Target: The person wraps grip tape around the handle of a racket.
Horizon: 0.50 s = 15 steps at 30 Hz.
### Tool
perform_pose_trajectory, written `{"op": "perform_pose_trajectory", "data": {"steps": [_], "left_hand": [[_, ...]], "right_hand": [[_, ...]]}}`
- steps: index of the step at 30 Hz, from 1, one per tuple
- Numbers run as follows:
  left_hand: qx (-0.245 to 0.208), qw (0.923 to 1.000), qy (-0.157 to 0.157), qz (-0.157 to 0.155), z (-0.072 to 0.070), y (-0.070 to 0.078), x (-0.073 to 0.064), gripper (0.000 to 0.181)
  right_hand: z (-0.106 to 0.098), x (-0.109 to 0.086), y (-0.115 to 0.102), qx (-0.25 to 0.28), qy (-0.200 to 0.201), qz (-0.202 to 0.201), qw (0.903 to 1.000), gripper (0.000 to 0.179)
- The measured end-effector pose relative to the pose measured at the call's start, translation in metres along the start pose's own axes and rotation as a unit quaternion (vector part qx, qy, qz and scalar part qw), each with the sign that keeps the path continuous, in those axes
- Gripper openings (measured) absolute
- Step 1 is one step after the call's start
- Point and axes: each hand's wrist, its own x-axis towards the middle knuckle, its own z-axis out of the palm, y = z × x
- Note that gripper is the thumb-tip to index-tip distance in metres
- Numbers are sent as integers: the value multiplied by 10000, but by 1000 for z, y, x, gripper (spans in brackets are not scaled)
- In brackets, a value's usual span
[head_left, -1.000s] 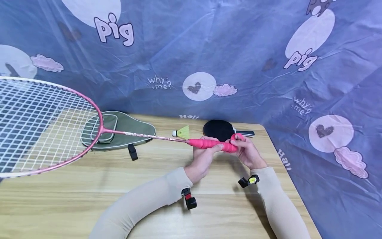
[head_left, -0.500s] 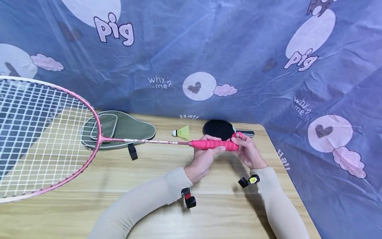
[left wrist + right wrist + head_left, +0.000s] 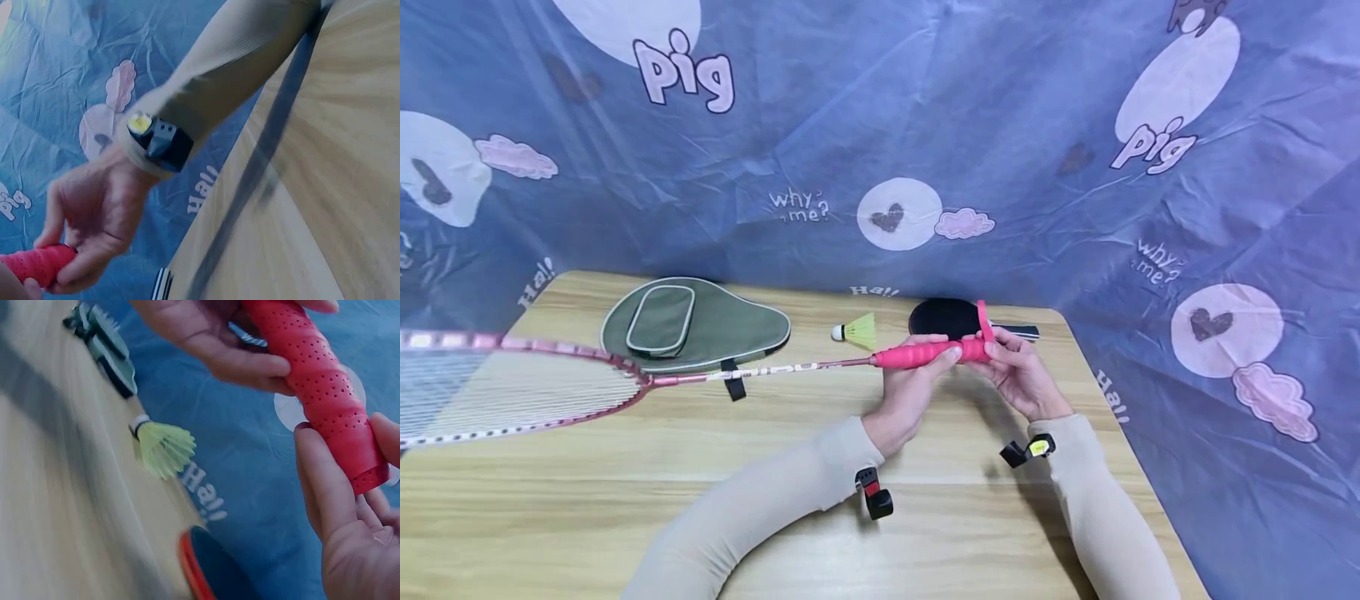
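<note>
A badminton racket (image 3: 790, 367) is held up sideways, its strung head at the left and partly out of the head view. My left hand (image 3: 906, 396) grips its handle, which is wrapped in pink perforated grip tape (image 3: 328, 387). At the handle's end, the thumb and fingers of my right hand (image 3: 1026, 375) pinch from both sides. Just above them a narrow pink strip (image 3: 985, 321) stands up in the head view. From the left wrist, my right hand (image 3: 94, 212) shows around the pink handle end, with only a little of the left fingers visible.
Behind the racket on the wooden table (image 3: 760, 508) lie a green paddle case (image 3: 730, 325), a yellow shuttlecock (image 3: 859, 332) and a black table tennis paddle (image 3: 943, 318). A blue patterned cloth (image 3: 820, 125) hangs along the back and right edges.
The racket has rolled about its shaft, so its head now appears nearly edge-on. The pink strip, curled by my right fingers before, now stands upright. Both hands stay at the handle.
</note>
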Motion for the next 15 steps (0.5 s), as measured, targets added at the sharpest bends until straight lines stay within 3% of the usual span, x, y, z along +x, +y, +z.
{"op": "perform_pose_trajectory", "data": {"steps": [5,7,10,13,15], "left_hand": [[-321,9992,235,-4,-1,0,5,27],[-507,9983,302,15,-1,0,7,26],[-712,9966,399,50,-2,1,9,27],[-801,9958,437,7,-2,2,10,29],[-841,9954,464,-23,-2,1,11,29]], "right_hand": [[7,1,2,-311,450,-377,9978,26],[9,1,2,-401,565,-382,9969,28],[11,2,1,-1014,768,-264,9915,27],[11,2,0,-1879,1156,-67,9753,23],[9,2,-1,-2526,1453,62,9566,22]]}}
